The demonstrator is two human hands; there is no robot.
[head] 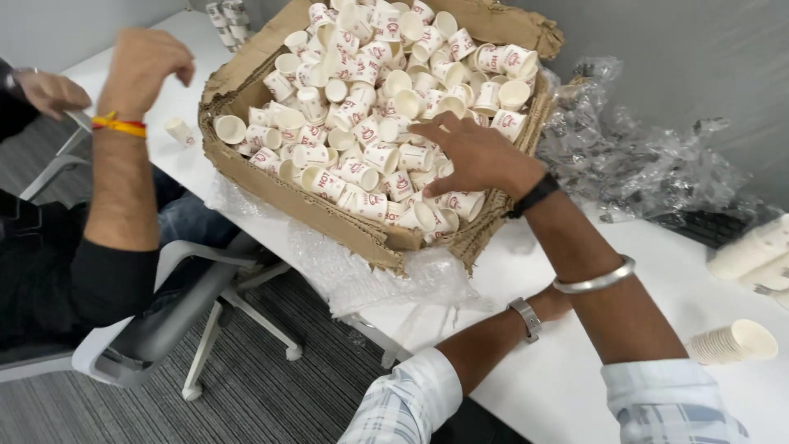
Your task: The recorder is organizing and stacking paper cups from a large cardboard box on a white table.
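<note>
R hand (pixel 477 156) down in the box (pixel 345 226), fingers (pixel 436 130) spread wide, resting on loose cups (pixel 362 107), nothing pinched. L hand mostly hidden behind R forearm, grip can't tell. Co-worker's hand (pixel 144 66) raised far left.

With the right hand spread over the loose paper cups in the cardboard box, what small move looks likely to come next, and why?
Probably closing the fingers on one cup. The right hand rests open-fingered on the loose paper cups in the cardboard box, holding nothing visible. The left hand is hidden behind the right forearm, and a nested stack of cups already lies on the white table.
</note>
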